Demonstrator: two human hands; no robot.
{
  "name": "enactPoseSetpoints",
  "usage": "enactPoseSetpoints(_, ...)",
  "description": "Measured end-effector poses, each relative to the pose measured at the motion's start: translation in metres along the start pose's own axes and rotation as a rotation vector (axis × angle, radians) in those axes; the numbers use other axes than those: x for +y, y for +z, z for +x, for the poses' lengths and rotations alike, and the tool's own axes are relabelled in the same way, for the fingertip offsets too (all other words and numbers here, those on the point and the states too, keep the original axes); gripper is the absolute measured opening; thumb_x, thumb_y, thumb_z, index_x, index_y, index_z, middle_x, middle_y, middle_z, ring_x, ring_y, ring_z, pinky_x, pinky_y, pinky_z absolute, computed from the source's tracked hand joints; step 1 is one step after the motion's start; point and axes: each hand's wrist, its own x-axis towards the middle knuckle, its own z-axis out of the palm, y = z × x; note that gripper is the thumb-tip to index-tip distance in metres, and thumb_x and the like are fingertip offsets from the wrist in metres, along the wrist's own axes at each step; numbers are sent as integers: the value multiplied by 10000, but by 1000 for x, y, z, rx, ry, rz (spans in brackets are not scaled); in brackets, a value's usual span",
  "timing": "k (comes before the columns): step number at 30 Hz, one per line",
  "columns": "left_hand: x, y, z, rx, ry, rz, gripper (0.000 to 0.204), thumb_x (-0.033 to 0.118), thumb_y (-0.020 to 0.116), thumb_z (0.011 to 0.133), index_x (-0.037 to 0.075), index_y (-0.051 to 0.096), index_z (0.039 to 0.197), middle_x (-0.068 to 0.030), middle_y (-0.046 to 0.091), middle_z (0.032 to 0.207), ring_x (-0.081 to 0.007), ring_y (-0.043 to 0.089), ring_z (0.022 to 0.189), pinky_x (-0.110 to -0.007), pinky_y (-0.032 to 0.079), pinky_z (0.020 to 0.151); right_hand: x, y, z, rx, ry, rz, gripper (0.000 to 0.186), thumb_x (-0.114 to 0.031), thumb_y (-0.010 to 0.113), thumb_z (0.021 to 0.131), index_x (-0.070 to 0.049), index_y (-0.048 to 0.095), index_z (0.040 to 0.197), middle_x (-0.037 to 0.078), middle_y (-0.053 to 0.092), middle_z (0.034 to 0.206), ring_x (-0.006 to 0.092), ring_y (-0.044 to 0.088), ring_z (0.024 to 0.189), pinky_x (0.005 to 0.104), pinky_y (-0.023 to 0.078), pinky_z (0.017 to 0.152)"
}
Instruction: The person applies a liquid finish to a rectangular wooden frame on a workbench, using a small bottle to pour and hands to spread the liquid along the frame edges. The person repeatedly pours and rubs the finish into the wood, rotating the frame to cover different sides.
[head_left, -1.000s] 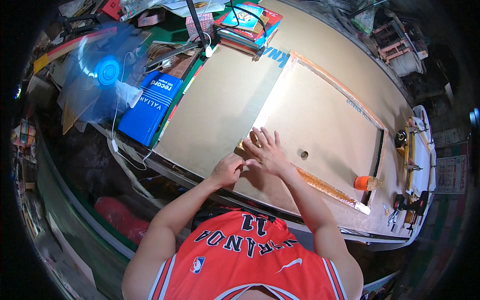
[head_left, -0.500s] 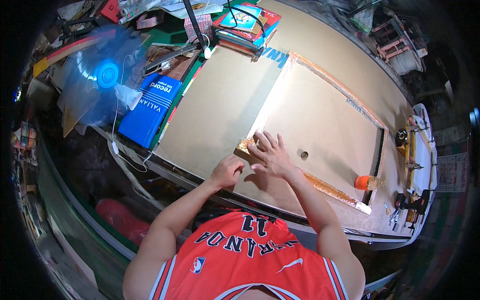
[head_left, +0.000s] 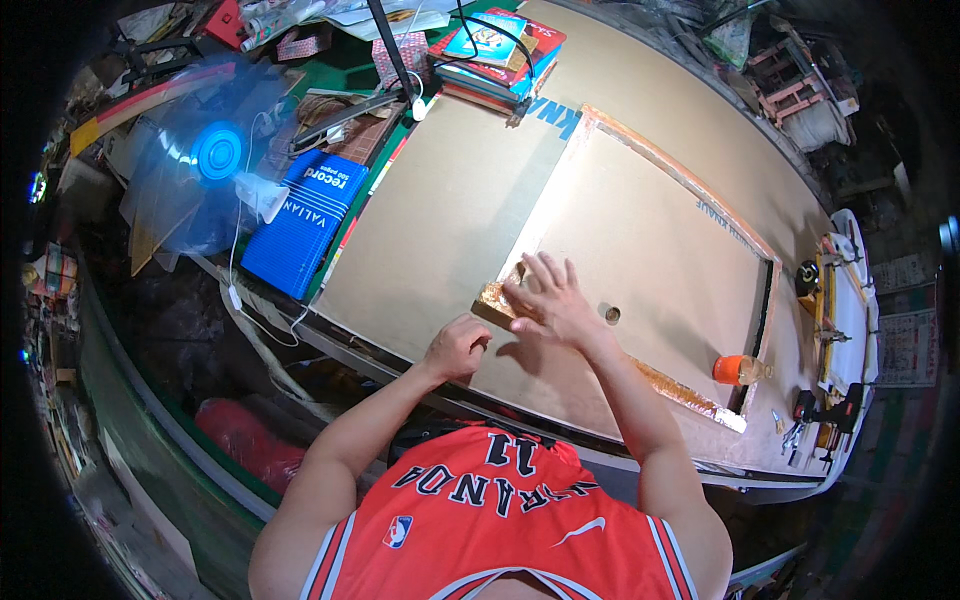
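A large rectangular frame (head_left: pixel 690 178) lies flat on the table board. Shiny gold sheeting covers its near-left corner (head_left: pixel 492 298) and near rail. My right hand (head_left: pixel 560 308) is open, fingers spread, and rests on that gold-covered corner. Just left of the corner, my left hand (head_left: pixel 458 348) is closed, its fingers curled in toward the palm; anything in them is hidden. It is apart from the right hand. Inside the frame, right of my right hand, there is a small round thing (head_left: pixel 612 315). On the frame's near-right part sits a clear bottle with an orange label (head_left: pixel 736 370).
A blue fan (head_left: pixel 215 155) runs at the left, beside a blue record book (head_left: pixel 305 225). Stacked books (head_left: pixel 495 65) and a cable stand at the back. A power drill (head_left: pixel 832 410) and small tools lie at the right edge, near a clamp-like wooden piece (head_left: pixel 828 310).
My right hand has shifted very slightly over the gold corner, its fingers still spread. The left hand has barely moved. The whole view has shifted a little.
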Motion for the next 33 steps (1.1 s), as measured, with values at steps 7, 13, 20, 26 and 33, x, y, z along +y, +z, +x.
enactPoseSetpoints(7, 0, 0, 2, 10, 26, 7, 133, -46, 590, 736, 30, 620, 840, -140, 635, 799, -348, 626, 805, -449, 529, 728, 0, -7, 22, -36, 130, -81, 724, -743, 430, 953, -318, 466, 1537, 166, 267, 1660, 421, 223, 1540, 743, 187, 1172)
enactPoseSetpoints(13, -3, 0, -6, 79, -4, -1, 151, -62, 585, 744, 33, 628, 853, -137, 634, 792, -348, 627, 800, -438, 530, 725, 3, -2, 19, 40, 182, -51, 679, -646, 482, 995, -241, 453, 1540, 229, 311, 1615, 420, 277, 1509, 718, 228, 1157)
enactPoseSetpoints(20, -12, 3, -4, 400, -323, -72, 255, -88, 573, 821, 28, 607, 1045, -119, 603, 940, -222, 615, 804, -340, 517, 706, 18, -9, 74, 277, 700, 476, 956, -554, 696, 904, 1, 294, 1571, 307, 528, 1355, 445, 648, 1095, 509, 556, 895)
enactPoseSetpoints(26, -15, -1, 15, 557, -373, -197, 280, -105, 560, 818, 11, 595, 1070, -99, 600, 978, -169, 606, 799, -311, 520, 712, 16, -3, 107, 108, 675, 286, 1113, -398, 783, 809, 32, 121, 1594, 389, 534, 1167, 511, 654, 1005, 490, 588, 867)
enactPoseSetpoints(33, -32, -33, 44, 271, -242, -74, 266, -150, 545, 795, 1, 642, 991, -113, 671, 950, -232, 659, 838, -339, 539, 766, -21, -12, 56, 76, 514, 271, 1051, -268, 752, 791, 57, 130, 1574, 392, 543, 1064, 509, 643, 910, 492, 588, 847)
